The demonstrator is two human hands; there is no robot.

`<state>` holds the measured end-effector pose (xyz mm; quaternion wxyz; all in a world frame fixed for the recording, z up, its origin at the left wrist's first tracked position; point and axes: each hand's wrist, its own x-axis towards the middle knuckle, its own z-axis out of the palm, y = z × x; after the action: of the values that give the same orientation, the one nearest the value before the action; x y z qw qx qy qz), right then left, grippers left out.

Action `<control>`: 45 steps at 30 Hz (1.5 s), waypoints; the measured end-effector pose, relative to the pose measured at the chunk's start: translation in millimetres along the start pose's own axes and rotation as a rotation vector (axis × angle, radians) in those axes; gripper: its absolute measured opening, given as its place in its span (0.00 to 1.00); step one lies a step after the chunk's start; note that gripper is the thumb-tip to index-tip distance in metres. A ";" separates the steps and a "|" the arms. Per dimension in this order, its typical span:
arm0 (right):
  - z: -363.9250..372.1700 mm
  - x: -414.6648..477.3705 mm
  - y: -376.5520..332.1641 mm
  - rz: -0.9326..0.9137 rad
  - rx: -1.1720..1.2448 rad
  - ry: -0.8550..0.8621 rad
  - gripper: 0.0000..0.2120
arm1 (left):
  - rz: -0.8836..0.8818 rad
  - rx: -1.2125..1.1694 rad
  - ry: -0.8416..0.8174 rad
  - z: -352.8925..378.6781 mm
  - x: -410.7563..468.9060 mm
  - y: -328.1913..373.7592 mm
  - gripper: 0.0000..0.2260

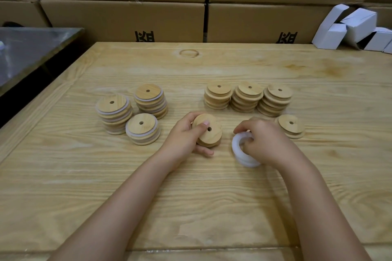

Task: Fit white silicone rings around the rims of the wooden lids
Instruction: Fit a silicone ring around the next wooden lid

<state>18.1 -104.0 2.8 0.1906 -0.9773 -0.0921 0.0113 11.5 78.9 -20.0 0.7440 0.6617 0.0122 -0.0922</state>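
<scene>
Cardboard boxes [123, 19] are lining the back behind the wooden worktop [84, 186]. On the left, 3 stacks of ringed lids [114, 112] are sitting close together. Next over, the left hand [184, 135] is gripping 1 bare wooden lid [209, 131], holding it tilted. The right hand [267, 140] is curling its fingers round the top of the white silicone rings [239, 154], piled on the worktop. Bare lid stacks [248, 97] are sitting just behind, white cartons [350, 27] far right.
</scene>
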 end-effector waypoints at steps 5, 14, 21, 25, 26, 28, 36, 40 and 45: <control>-2.5 -1.6 0.3 0.043 -0.033 0.051 0.15 | -0.004 0.005 -0.004 -1.4 0.3 -0.5 0.12; -5.9 -0.1 9.7 -0.053 -0.175 0.144 0.12 | 0.034 -0.043 0.015 1.3 -1.3 0.4 0.06; -10.4 -1.0 7.0 -0.168 -0.085 0.304 0.03 | 0.047 -0.054 0.015 -0.9 1.8 -1.2 0.06; -6.0 -1.7 -3.8 -0.255 0.039 0.303 0.05 | 0.052 -0.084 -0.003 -4.4 4.3 -1.3 0.07; -4.9 -2.0 -7.0 -0.275 0.074 0.301 0.05 | 0.054 -0.097 -0.014 -5.1 4.5 -1.3 0.08; -3.5 -3.3 -13.1 -0.305 0.175 0.300 0.04 | 0.071 -0.110 -0.035 -6.0 3.7 -1.4 0.08; 6.0 -5.0 -28.5 -0.238 0.587 0.205 0.05 | 0.214 -0.054 -0.074 -7.2 -1.6 -2.8 0.05; 9.3 -3.8 -35.3 -0.184 0.709 0.296 0.08 | 0.231 -0.052 -0.066 -5.5 -3.6 -1.5 0.02; 8.1 -3.4 -37.8 -0.044 1.012 0.333 0.07 | 0.258 0.006 -0.053 -0.5 -6.0 -2.4 0.05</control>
<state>7.7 -67.2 9.4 0.6505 -0.7495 -0.0643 -0.1051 5.3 79.8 -21.6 0.7477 0.6574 -0.0932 -0.0131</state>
